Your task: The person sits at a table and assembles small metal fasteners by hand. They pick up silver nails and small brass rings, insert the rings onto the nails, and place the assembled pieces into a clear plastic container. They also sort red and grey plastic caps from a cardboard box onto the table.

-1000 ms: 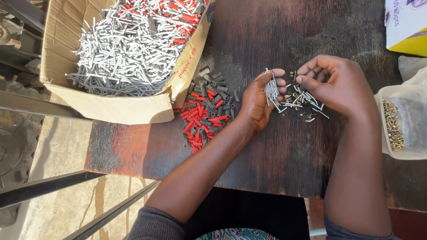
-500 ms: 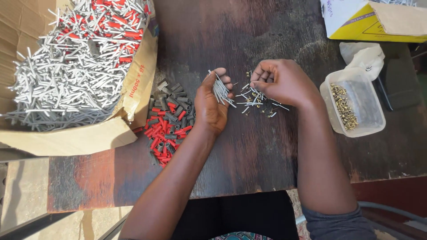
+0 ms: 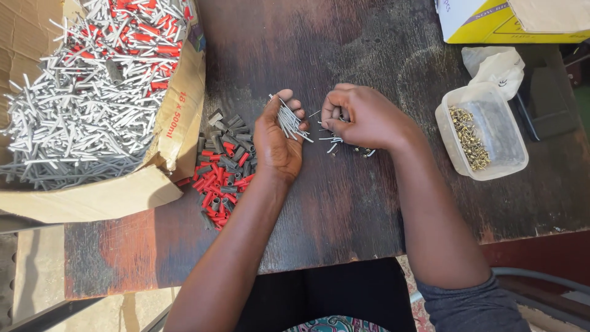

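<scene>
1. At 9 to 11 o'clock, a cardboard box [image 3: 178,123] with torn flaps, heaped with thin grey tubes [image 3: 67,132] and, towards the top, red tubes [image 3: 144,37].
2. Just right of the box, at about 8 o'clock from the table's middle, a loose pile of short red sleeves [image 3: 212,184] mixed with short dark grey sleeves [image 3: 224,126], lying on the dark wooden table [image 3: 344,203].
3. Touching the right edge of that pile, the left hand [image 3: 278,141], palm up and half cupped, fingers curled loosely around a bundle of thin silver pins [image 3: 287,120] lying across them, tips fanning out towards 4 o'clock.
4. Just beside it at 3 o'clock, the right hand [image 3: 362,117], knuckles up, fingers bent tightly inwards over the table; cannot tell whether anything sits pinched inside.
5. Under and around that hand, scattered silver pins [image 3: 329,140] and a few small brass bits [image 3: 364,150] on the wood.
6. Well apart at 3 o'clock, a clear plastic tub [image 3: 498,144] holding a strip of small brass pieces [image 3: 468,138] along its left side.
7. Above the tub at 1 o'clock, a crumpled white bag [image 3: 495,64]; beyond it, at the top edge, a yellow and white carton [image 3: 491,24].
</scene>
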